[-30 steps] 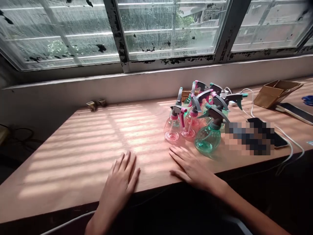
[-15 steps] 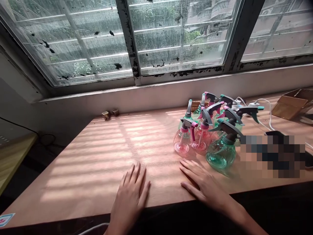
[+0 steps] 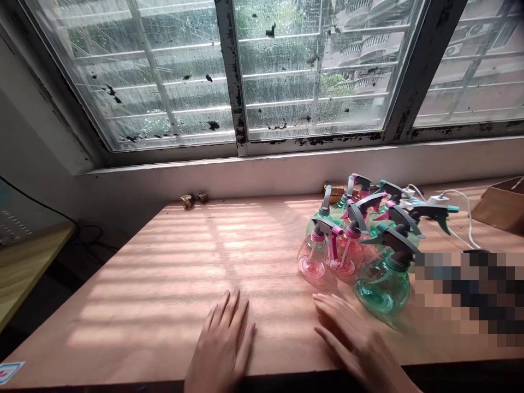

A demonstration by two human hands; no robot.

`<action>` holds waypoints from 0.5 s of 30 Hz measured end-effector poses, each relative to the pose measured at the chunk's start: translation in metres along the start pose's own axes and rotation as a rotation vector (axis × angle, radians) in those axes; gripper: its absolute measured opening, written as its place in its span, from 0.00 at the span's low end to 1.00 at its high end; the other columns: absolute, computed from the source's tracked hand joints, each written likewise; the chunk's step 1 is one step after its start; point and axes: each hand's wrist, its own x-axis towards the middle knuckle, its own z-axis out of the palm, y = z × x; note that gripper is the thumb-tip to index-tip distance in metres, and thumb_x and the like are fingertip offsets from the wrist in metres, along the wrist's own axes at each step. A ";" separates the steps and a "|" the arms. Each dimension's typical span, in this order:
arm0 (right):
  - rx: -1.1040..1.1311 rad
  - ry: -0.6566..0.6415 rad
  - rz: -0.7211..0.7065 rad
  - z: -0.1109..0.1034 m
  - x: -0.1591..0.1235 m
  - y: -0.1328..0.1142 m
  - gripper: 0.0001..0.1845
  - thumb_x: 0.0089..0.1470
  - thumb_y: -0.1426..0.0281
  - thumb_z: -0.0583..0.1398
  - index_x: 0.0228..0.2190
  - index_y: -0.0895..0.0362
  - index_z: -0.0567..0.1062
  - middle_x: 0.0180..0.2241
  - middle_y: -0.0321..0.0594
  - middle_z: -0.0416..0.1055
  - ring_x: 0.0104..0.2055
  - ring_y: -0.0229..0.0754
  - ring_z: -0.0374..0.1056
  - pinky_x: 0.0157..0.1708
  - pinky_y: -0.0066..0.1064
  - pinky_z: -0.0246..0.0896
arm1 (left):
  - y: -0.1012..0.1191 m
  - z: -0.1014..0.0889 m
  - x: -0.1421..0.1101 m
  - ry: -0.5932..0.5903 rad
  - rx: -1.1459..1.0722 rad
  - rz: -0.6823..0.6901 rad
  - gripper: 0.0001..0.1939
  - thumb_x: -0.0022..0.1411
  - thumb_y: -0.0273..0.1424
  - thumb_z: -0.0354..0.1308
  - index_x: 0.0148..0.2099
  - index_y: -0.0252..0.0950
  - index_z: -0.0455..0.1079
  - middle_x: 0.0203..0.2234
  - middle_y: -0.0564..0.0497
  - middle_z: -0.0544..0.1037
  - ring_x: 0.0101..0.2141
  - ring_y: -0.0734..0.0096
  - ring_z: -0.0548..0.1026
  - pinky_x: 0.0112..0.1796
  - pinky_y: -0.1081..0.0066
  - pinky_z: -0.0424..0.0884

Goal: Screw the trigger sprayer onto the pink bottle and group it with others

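My left hand (image 3: 223, 344) lies flat on the wooden table (image 3: 164, 273) near its front edge, fingers stretched out, holding nothing. My right hand (image 3: 350, 335) also rests flat and open on the table, just in front of a cluster of several spray bottles. The nearest are a green bottle (image 3: 382, 281) and two pink bottles (image 3: 313, 256), all with grey trigger heads. More green and pink bottles stand behind them.
A long window (image 3: 286, 71) with peeling dark frames runs above a white sill. White cables (image 3: 450, 199) and a cardboard box (image 3: 501, 204) lie at the right. Two small objects (image 3: 194, 199) sit at the table's back edge. A yellowish surface (image 3: 24, 262) stands at left.
The view has tilted upward and left, so the hands and bottles sit lower and further right in the picture. Both hands stay flat on the table.
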 end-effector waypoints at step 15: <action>-0.764 -0.446 0.519 -0.048 0.187 -0.032 0.12 0.70 0.71 0.59 0.49 0.66 0.76 0.45 0.59 0.78 0.43 0.60 0.77 0.34 0.40 0.66 | -0.001 0.013 -0.012 0.096 -0.097 -0.051 0.22 0.74 0.33 0.51 0.66 0.33 0.67 0.63 0.41 0.76 0.60 0.49 0.76 0.54 0.50 0.77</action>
